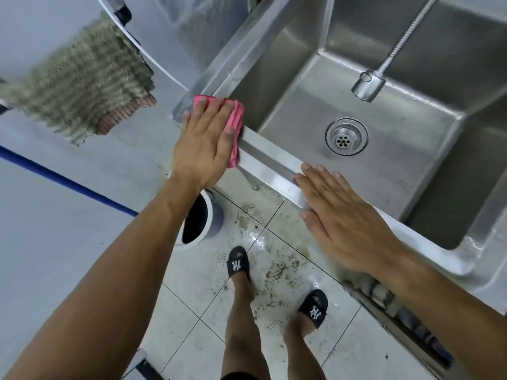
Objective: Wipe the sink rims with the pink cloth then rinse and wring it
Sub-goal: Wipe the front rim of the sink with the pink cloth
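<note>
A steel sink has a front rim [270, 160] running from upper left to lower right. The pink cloth [236, 119] lies on the rim's front left corner, and my left hand [208, 141] presses flat on top of it, fingers spread. My right hand [343, 218] rests flat and empty on the front rim further right, fingers together. The basin holds a round drain [346, 136]. A flexible metal faucet hose with its spray head [367, 85] hangs over the basin; no water runs from it.
A grey woven mat [82, 86] hangs at the left. A small pale bucket [203, 220] stands on the wet, stained tile floor under the sink corner. A blue handle [68, 182] crosses the floor at left. My feet in black slippers stand below.
</note>
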Tool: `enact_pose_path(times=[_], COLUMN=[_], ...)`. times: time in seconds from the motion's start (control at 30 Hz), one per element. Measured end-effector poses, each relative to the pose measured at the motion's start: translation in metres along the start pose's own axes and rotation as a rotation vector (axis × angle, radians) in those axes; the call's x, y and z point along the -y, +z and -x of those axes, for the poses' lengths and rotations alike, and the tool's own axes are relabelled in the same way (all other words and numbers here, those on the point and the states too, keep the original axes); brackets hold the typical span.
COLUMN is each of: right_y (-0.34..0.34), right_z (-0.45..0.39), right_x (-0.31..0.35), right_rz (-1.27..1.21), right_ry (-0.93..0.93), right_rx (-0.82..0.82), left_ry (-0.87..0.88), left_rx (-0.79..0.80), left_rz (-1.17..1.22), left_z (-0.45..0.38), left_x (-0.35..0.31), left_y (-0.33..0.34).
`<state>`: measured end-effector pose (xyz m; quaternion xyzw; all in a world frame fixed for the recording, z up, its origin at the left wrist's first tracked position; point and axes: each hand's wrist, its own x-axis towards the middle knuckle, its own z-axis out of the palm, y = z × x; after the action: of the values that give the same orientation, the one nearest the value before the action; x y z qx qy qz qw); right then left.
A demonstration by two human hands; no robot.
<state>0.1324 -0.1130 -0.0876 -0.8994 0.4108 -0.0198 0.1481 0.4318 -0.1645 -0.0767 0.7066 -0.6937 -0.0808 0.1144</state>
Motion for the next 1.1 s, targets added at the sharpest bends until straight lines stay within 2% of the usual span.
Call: enact_pose_path(times=[0.1,0.2,0.3,0.43,0.5,0.67,0.77,0.97,1.1], right_y=[-0.004,-0.008,-0.007,-0.003,0.0,0.006,0.005,0.007,0.009], right_z=[-0.029,-0.062,-0.076,-0.09,-0.103,-0.128,-0.128,-0.144,-0.162], right_x=[0.008,0.019,0.029,0.043,0.049,0.059,0.062,0.07,0.078], right_rz=[-0.051,-0.125,-0.153,-0.145,-0.14,-0.099,-0.064,-0.053,-0.052], right_ry=[-0.012,0.025,0.085,0.061,0.053,0.063,0.074,0.142,0.166], right_rx=[0.026,0.009,-0.013,-0.006,-0.022,-0.07,-0.076,-0.085,-0.094], left_ry=[-0.031,0.1,0.185,0.05,0.047,-0.015,0.079,0.259,0.297], left_rx=[-0.021,0.024,0.097,0.172,0.192,0.06,0.103,0.243,0.235], left_rz=[0.036,0.057,0.033,-0.019,-0.026,0.089,0.067,-0.013,-0.018], left_z=[0.018,0.043,0.026,-0.018,-0.03,0.0,-0.003,-0.073,-0.058], left_x=[-0.022,-0.037,-0.009,0.037,0.045,0.027,0.045,0.074,0.083], left_y=[0.007,0.013,0.002,-0.022,-0.027,-0.01,-0.014,-0.032,-0.031])
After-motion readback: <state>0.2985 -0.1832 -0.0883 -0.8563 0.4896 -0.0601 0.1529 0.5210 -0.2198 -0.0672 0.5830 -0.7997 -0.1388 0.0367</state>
